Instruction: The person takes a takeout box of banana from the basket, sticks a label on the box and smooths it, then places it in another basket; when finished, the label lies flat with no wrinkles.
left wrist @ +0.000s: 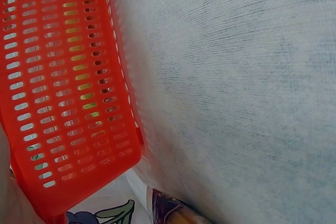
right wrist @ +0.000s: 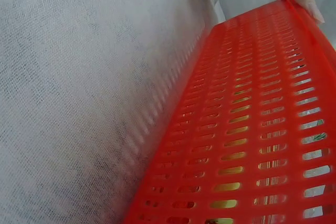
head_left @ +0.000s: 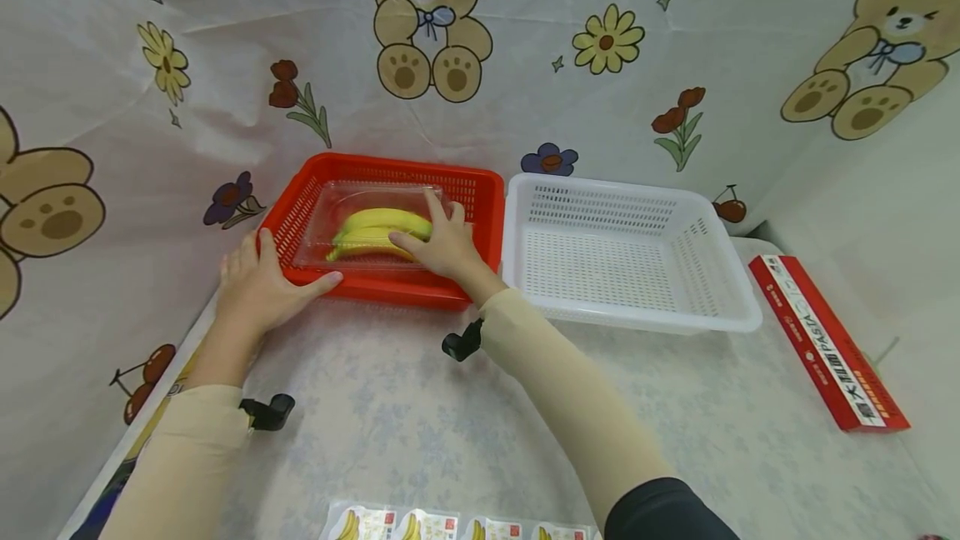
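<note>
A clear plastic box (head_left: 311,244) with yellow bananas (head_left: 378,227) inside lies in the red basket (head_left: 420,297). My right hand (head_left: 450,248) reaches over the basket's front rim and rests spread on the right part of the clear box. Its thumb lies over the top near the banana ends, with the index finger toward the back edge. At the basket's front left corner, my left hand (head_left: 258,282) touches the rim, its thumb stretched along the front edge. Yellow shows through the slots of the basket wall (right wrist: 247,108) in the right wrist view.
A white basket (head_left: 600,265) stands close against the red one's right side. Farther right lies a long red pasta box (head_left: 828,344). A strip of banana-print labels (head_left: 457,526) is at the table's near edge. Behind hangs a cloth (head_left: 525,40) printed with bears and flowers.
</note>
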Available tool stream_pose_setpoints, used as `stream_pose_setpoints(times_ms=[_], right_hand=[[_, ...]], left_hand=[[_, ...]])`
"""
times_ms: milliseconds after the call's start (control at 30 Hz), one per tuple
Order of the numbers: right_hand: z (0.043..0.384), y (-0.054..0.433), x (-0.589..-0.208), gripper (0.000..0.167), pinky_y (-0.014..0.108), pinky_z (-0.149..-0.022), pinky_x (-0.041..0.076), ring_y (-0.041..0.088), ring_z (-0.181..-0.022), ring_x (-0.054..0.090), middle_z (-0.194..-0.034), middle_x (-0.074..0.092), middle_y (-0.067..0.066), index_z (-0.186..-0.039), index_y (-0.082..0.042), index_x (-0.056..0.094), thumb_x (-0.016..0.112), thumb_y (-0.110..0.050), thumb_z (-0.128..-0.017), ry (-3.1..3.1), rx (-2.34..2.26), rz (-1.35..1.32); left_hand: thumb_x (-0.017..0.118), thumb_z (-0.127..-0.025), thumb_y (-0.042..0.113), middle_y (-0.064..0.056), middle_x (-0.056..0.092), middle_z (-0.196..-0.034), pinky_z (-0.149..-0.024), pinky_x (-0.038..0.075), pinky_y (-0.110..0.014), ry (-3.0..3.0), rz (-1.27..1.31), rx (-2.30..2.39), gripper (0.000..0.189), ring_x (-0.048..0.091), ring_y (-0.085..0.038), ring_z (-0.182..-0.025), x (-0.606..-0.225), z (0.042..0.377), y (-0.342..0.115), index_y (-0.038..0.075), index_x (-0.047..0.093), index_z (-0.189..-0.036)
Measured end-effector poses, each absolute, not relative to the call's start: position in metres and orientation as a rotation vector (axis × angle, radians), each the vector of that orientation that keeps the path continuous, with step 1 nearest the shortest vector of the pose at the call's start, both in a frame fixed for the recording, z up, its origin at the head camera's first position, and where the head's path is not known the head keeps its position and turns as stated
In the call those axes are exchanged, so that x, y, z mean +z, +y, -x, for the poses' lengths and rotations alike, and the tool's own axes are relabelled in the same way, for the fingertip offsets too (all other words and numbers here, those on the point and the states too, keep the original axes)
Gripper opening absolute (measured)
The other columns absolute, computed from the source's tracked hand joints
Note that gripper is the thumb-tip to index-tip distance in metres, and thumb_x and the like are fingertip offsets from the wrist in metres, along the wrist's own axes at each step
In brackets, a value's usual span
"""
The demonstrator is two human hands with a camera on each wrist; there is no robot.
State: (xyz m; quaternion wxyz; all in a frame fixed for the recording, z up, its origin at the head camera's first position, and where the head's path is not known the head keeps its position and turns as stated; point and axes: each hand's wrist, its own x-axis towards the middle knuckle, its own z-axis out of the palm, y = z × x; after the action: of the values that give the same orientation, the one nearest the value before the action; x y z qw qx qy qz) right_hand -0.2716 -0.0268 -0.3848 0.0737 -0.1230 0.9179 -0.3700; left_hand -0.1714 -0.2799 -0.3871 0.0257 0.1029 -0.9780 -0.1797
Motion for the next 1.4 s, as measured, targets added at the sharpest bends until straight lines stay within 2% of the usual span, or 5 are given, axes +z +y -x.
stream_pose_setpoints(times_ms=[400,500,800,1133,1400], right_hand=[[0.277,-0.029,-0.388,0.100,0.068,-0.108,0.035,0.050,-0.145,0.026,-0.160,0.018,0.025,-0.158,-0.043,0.005,0.061,-0.073,-0.081,2.704,-1.063,0.297],[0.279,-0.028,-0.389,0.101,0.070,-0.112,0.026,0.050,-0.150,0.014,-0.165,0.012,0.022,-0.158,-0.042,0.001,0.059,-0.074,-0.082,2.654,-1.067,0.293],[0.282,-0.025,-0.391,0.103,0.067,-0.115,0.024,0.044,-0.153,0.009,-0.166,0.019,0.012,-0.159,-0.038,-0.002,0.057,-0.074,-0.083,2.577,-1.091,0.303],[0.282,-0.024,-0.391,0.101,0.058,-0.114,0.035,0.037,-0.143,0.038,-0.165,0.024,0.004,-0.158,-0.043,0.002,0.064,-0.067,-0.083,2.475,-1.217,0.281],[0.284,-0.025,-0.392,0.105,0.058,-0.115,0.034,0.036,-0.148,0.031,-0.167,0.016,0.001,-0.157,-0.045,-0.003,0.068,-0.064,-0.082,2.408,-1.293,0.282]], left_hand=[[0.059,-0.069,0.086,-0.037,0.007,-0.157,-0.115,0.006,-0.073,-3.031,-0.327,-0.559,0.141,0.011,-0.057,-0.143,-0.388,0.172,-0.281,-0.005,-0.003,-0.156],[0.059,-0.069,0.086,-0.037,0.006,-0.157,-0.115,0.007,-0.073,-3.032,-0.332,-0.566,0.141,0.010,-0.057,-0.143,-0.388,0.172,-0.281,-0.005,-0.004,-0.156],[0.061,-0.069,0.085,-0.036,0.007,-0.158,-0.114,0.008,-0.074,-3.019,-0.336,-0.584,0.140,0.010,-0.057,-0.143,-0.388,0.170,-0.279,-0.004,-0.004,-0.156],[0.062,-0.070,0.083,-0.035,0.007,-0.158,-0.113,0.009,-0.075,-3.016,-0.335,-0.595,0.139,0.010,-0.058,-0.143,-0.387,0.169,-0.278,-0.003,-0.004,-0.157],[0.064,-0.070,0.081,-0.035,0.009,-0.157,-0.113,0.010,-0.075,-3.005,-0.328,-0.590,0.138,0.012,-0.057,-0.142,-0.388,0.169,-0.278,-0.004,-0.003,-0.157]])
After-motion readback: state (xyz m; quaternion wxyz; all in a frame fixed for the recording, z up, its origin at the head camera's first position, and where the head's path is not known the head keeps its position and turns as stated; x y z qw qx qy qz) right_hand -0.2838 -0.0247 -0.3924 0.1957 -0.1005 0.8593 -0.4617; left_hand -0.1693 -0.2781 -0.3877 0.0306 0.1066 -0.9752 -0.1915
